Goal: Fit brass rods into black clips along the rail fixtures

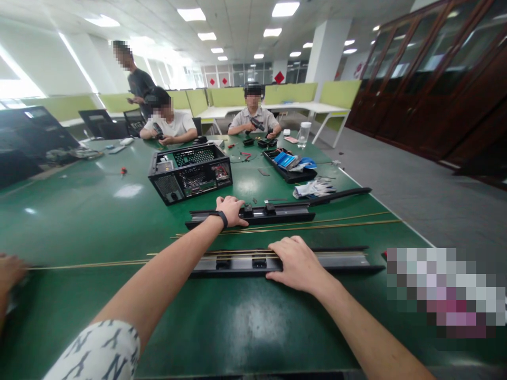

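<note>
My left hand [232, 211], with a dark band at its wrist, reaches to the farther black channel rail [293, 215]. Its fingers and thumb span that rail near its left part, beside two small black blocks [270, 209]. Closer to me lies a second black channel rail [340, 260] with a silvery inside and two black blocks [259, 260]. My right hand [297, 262] grips it across its width, fingers over the far side and thumb at the near edge. Thin brass rods [237, 254] run along the near rail, passing under my right hand.
More brass rods [356, 224] lie between the rails. Beyond stand an open computer case [190, 171], a black tray [293, 174] and gloves [315, 188]. Another person's hand [11, 272] is at the left edge. Two people sit across the green table [79, 221]; another stands behind.
</note>
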Demonstrator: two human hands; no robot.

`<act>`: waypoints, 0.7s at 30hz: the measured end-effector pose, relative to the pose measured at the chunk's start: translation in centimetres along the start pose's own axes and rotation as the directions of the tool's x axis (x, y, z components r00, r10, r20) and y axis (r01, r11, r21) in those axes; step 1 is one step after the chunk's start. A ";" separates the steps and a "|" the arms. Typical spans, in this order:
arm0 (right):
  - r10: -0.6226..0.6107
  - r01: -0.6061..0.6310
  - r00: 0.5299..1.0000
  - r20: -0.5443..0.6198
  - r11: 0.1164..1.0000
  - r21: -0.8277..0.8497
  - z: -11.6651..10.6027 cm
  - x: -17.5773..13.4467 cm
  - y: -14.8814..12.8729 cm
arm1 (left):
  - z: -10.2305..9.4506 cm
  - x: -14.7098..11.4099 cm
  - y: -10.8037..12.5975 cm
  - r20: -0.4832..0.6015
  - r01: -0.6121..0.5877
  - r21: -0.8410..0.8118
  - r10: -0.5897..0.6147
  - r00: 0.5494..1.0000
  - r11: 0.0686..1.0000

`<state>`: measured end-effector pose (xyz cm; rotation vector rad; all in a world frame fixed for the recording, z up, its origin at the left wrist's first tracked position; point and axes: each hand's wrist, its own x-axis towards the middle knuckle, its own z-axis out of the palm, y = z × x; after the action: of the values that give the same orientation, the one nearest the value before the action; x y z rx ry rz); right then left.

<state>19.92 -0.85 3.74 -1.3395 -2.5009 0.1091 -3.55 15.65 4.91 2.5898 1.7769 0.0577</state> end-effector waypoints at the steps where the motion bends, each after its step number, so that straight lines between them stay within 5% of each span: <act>1: -0.004 0.004 1.000 -0.002 1.000 -0.002 0.1 0.0 0.1 | -0.3 -0.6 0.0 -0.044 0.005 -0.008 -0.005 0.999 1.000; 10: 0.000 -0.001 1.000 -0.014 0.999 -0.048 0.4 0.8 1.1 | -2.3 -9.3 1.0 -0.321 0.072 -0.188 -0.130 0.938 0.980; 16: 0.006 -0.006 1.000 -0.002 0.998 -0.066 0.4 1.3 1.9 | 0.0 -15.1 2.1 -0.377 0.068 -0.242 -0.158 0.913 0.968; 21: 0.021 -0.021 1.000 0.005 0.995 -0.097 0.6 1.7 2.4 | 2.0 -16.3 2.8 -0.387 0.088 -0.259 -0.187 0.903 0.962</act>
<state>20.76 1.98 3.10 -1.4048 -2.5268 -0.0033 -6.71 -0.54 2.44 2.3987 1.9204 0.8165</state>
